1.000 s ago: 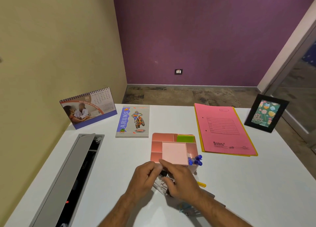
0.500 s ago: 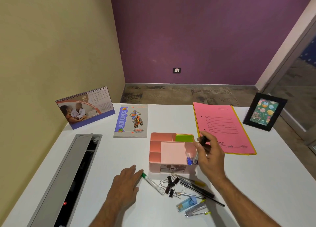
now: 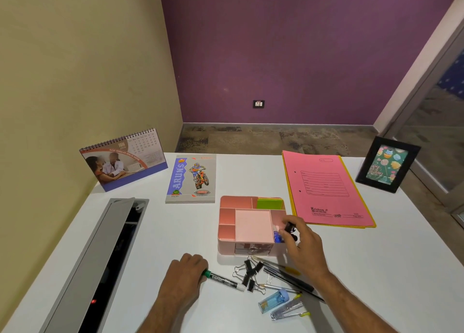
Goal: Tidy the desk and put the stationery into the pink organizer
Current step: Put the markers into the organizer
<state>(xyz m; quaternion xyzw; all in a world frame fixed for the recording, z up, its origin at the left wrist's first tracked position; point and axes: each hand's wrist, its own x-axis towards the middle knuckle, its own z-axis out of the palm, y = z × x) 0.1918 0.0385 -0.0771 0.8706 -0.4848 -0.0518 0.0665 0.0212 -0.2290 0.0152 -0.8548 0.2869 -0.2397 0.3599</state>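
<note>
The pink organizer sits mid-desk, with green sticky notes in a back compartment and blue-capped pens in its right slot. My right hand hovers at that right slot, fingers pinched on a black-capped marker standing in it. My left hand rests on the desk, fingers curled at the green cap end of a white marker. In front of the organizer lie black binder clips, several pens and pencils, a blue sharpener and a clear stapler-like item.
A desk calendar stands back left, a notebook next to it. Pink files lie right of the organizer, a black photo frame at the far right. An open grey cable tray runs along the left edge.
My right hand lifted a black-capped marker from the pile and lowered it into the organizer's right slot. My left hand moved left and settled on the green-capped marker.
</note>
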